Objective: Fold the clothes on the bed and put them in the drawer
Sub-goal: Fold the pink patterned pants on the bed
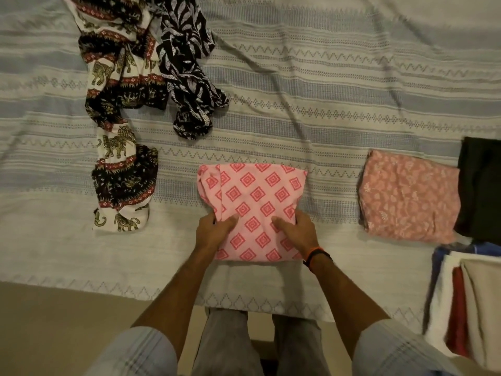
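Left hand point(214, 229) fingers and thumb pinch the left edge of the folded pink diamond-print garment point(254, 210); right hand point(295, 230) grips its right edge likewise, thumb on top. The garment lies flat on the bed point(325, 104), near the front edge. To the right, well apart: a folded pink floral garment point(409, 196), touching a dark folded item point(479, 185). To the upper left (unfolded, crumpled): an elephant-print garment point(119, 131) and, beside it, a black leaf-print garment point(189, 77).
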{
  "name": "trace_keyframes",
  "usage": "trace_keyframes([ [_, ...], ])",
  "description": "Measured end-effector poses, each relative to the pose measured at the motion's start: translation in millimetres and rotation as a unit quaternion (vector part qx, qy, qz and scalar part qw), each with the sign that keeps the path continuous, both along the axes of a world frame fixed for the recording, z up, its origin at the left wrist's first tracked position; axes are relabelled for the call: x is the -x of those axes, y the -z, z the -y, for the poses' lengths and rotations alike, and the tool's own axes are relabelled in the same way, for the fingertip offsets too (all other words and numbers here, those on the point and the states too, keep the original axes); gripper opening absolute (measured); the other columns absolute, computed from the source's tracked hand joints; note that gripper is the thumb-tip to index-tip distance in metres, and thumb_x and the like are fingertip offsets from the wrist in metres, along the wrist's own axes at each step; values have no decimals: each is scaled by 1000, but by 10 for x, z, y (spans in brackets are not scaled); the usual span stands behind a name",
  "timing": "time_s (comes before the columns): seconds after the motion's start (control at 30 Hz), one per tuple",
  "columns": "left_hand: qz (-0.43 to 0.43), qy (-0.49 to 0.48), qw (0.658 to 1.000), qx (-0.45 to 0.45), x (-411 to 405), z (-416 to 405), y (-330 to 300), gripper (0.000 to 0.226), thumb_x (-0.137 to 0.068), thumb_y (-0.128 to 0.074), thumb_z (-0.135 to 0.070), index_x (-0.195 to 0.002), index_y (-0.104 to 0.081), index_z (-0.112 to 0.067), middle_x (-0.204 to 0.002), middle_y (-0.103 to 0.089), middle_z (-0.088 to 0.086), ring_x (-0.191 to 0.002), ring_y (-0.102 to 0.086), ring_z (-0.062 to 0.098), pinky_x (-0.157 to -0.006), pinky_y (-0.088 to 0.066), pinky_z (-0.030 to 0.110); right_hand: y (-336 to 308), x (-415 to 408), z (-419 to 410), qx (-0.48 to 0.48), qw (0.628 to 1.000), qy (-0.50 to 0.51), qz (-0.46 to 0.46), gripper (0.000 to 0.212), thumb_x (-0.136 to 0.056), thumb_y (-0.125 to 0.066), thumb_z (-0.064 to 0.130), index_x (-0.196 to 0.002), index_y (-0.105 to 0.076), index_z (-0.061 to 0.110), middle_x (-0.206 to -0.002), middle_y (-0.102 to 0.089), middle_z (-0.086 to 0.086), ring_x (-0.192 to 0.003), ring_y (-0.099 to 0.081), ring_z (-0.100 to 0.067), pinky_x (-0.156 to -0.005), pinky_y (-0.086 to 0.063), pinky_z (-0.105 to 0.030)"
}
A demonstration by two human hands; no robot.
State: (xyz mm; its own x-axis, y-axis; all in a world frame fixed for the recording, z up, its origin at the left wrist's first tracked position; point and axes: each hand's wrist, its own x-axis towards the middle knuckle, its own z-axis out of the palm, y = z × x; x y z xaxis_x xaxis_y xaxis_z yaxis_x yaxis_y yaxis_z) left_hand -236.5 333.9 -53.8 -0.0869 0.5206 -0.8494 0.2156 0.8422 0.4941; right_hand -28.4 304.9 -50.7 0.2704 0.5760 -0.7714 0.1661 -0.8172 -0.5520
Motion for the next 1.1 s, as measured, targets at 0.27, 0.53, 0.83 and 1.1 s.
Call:
trace_keyframes([
  [0.27,19,8,999,-46,10,-30,-361,34,-91,-62,-7,-123,-61,-17,-115,-71,4,-100,-69,23,-85,-58,49,-294,-37,22,-54,998,12,-21,39,-89,-68,14,-127,-59,19,-118,-68,3,-105,-64,-16,-92,-52,-37],
  [0.53,55,43,993,-92,-160,-6,-1159,30,-92,-59,-1,-110,-58,-25,-109,-70,3,-94,-69,20,-75,-60,40,-1109,-167,150,-92,995,32,-11,34,-88,-66,10,-120,-61,18,-114,-69,1,-105,-65,-21,-91,-53,-44],
  [0.83,77,85,989,-98,-716,144,-1680,34,-90,-61,-2,-120,-60,-18,-116,-70,6,-99,-68,24,-86,-57,50,-1686,-703,461,-124,989,77,-2,36,-86,-69,7,-117,-61,23,-113,-70,3,-104,-67,-20,-93,-54,-48],
  [1.1,86,105,986,-101,-1795,295,-1728,35,-92,-60,-4,-126,-58,-16,-118,-69,5,-102,-67,24,-83,-59,42,-1761,-1740,677,-146,985,90,2,36,-89,-67,8,-123,-59,19,-108,-67,6,-95,-64,-10,-75,-54,-28],
])
